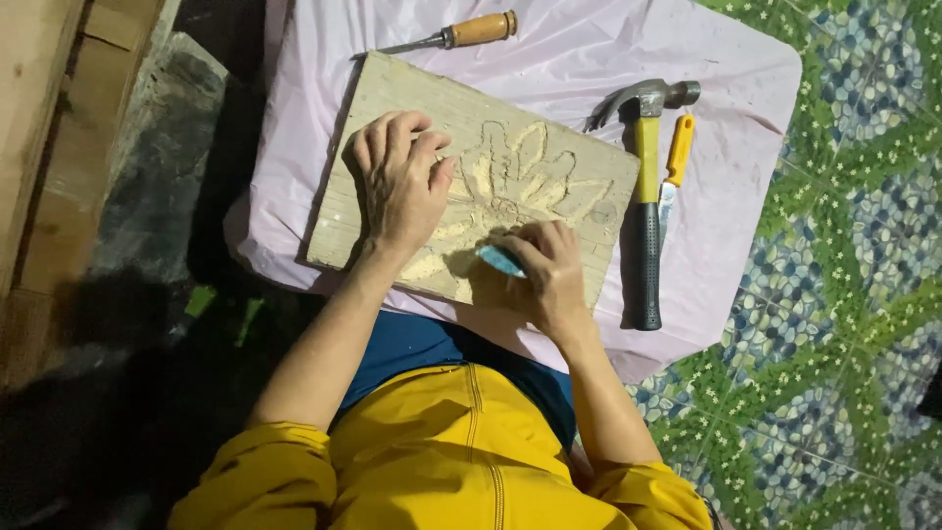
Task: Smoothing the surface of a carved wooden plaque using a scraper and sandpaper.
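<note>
A pale wooden board with a carved leaf-and-flower pattern lies on a pink cloth. My left hand rests flat on the board's left part, fingers curled, holding it down. My right hand is at the board's near edge, closed around a small blue object pressed against the carving. What the blue object is cannot be made out.
A claw hammer with yellow and black handle lies right of the board, a yellow-handled knife beside it. A wooden-handled chisel lies beyond the board. The pink cloth covers a low table on green patterned flooring. Wooden planks stand at left.
</note>
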